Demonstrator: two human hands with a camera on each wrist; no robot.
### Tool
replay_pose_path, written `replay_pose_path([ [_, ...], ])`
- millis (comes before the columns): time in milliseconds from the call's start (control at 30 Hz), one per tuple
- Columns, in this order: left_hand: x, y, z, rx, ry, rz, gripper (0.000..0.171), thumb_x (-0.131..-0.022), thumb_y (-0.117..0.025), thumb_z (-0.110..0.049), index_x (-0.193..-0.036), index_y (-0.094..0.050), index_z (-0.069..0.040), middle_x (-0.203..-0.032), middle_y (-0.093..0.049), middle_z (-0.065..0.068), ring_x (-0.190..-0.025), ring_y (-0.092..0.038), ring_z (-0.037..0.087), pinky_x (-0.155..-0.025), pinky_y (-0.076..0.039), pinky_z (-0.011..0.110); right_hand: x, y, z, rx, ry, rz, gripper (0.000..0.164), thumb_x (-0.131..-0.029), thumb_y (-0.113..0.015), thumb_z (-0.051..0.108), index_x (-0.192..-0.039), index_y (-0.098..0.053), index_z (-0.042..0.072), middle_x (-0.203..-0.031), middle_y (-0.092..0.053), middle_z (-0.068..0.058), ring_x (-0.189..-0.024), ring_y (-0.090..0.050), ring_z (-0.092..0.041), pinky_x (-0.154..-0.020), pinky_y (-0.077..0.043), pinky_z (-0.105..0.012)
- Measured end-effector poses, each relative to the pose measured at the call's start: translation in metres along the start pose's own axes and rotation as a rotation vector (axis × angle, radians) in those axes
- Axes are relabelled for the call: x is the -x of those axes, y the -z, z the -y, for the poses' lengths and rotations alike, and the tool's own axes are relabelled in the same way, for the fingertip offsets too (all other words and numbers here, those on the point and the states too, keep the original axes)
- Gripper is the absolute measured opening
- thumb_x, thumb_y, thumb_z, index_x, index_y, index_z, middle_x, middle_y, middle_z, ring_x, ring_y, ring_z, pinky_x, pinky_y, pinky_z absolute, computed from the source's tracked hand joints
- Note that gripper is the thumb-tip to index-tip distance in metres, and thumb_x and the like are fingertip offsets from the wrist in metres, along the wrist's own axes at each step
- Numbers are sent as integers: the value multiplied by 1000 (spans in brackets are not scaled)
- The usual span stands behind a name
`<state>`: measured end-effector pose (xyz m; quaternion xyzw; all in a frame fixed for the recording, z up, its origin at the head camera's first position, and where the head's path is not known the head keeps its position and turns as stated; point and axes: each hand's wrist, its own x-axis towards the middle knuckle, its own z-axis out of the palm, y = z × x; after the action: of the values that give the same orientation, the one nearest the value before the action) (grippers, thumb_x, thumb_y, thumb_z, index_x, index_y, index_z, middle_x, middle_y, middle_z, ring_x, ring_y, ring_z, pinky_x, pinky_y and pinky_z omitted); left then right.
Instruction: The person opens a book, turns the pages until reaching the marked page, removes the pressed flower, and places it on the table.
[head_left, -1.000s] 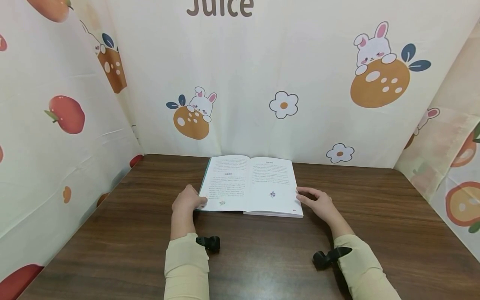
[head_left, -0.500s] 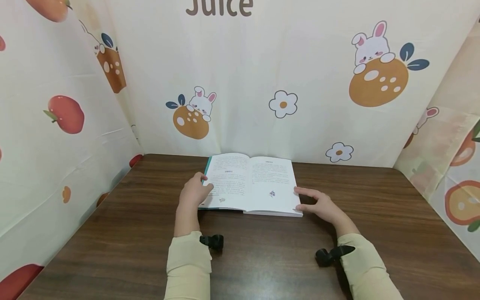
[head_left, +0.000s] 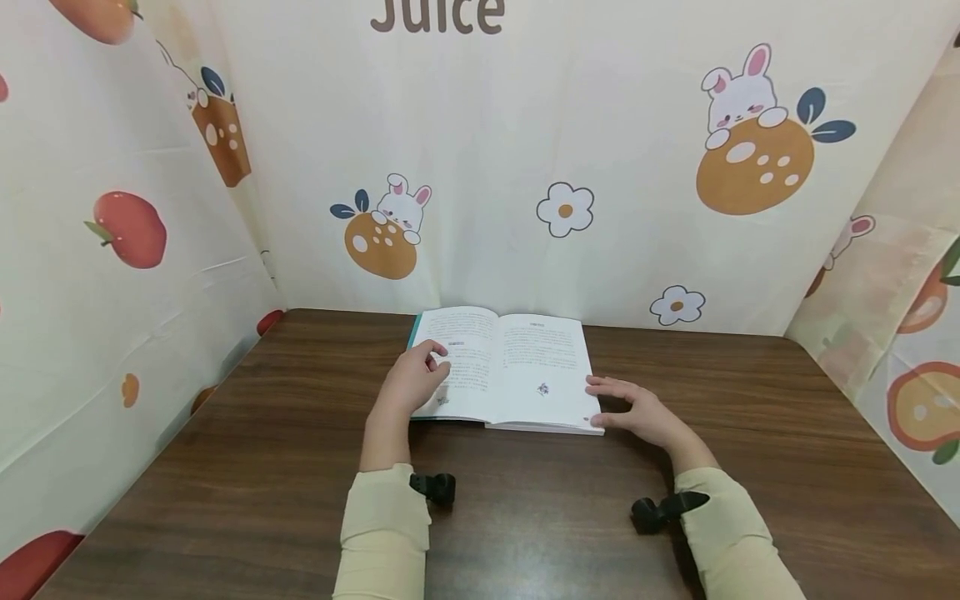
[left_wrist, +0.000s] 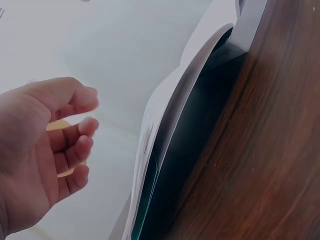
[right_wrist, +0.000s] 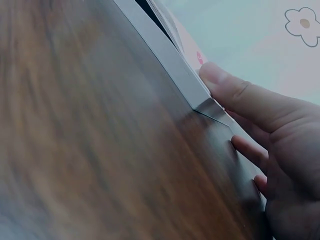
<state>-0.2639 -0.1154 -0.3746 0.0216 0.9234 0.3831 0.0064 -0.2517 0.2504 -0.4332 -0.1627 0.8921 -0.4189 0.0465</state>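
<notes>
An open book [head_left: 543, 350] with printed pages and a teal cover edge lies on the brown table near the back. Above its left page, my left hand [head_left: 411, 379] hovers with loosely bent fingers and nothing between them. The left wrist view shows this hand [left_wrist: 45, 145] apart from the raised left side of the book [left_wrist: 165, 105]. My right hand [head_left: 637, 410] rests at the book's lower right edge. In the right wrist view its thumb [right_wrist: 220, 80] touches the page corner, while the other fingers [right_wrist: 250, 152] lie beside the page block, partly hidden by the hand.
The wooden table [head_left: 525, 517] extends around the book. Behind it hangs a cream curtain [head_left: 480, 167] printed with rabbits, fruit and flowers, and similar cloth covers both sides. A black wrist camera [head_left: 442, 490] sits on the left sleeve, another camera [head_left: 647, 515] on the right.
My left hand has left the book's lower left edge and moved up and right over the left page. The right hand has shifted slightly, its thumb and fingers spreading along the right edge.
</notes>
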Motion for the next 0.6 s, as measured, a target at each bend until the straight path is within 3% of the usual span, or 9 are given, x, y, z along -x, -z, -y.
replay_pose_path([
  [333,-1,-17,-29,-50,-206,-47,21,-89,-54,-20,-105,-62,-10,-78,-52,2,-73,-48,18,-65,-40,32,-3,-5,1,58,3,-88,44,-77,-73,39,-114,-67,16,-134,-51,-4,-128,-35,-32,-99,-20,-59],
  [600,5,-55,-72,-192,-348,48,22,-88,-60,-32,-103,-64,-16,-75,-52,-4,-68,-48,13,-59,-39,27,-8,-8,3,97,3,-157,42,-81,-68,42,-110,-68,12,-128,-56,-5,-123,-41,-32,-97,-24,-57],
])
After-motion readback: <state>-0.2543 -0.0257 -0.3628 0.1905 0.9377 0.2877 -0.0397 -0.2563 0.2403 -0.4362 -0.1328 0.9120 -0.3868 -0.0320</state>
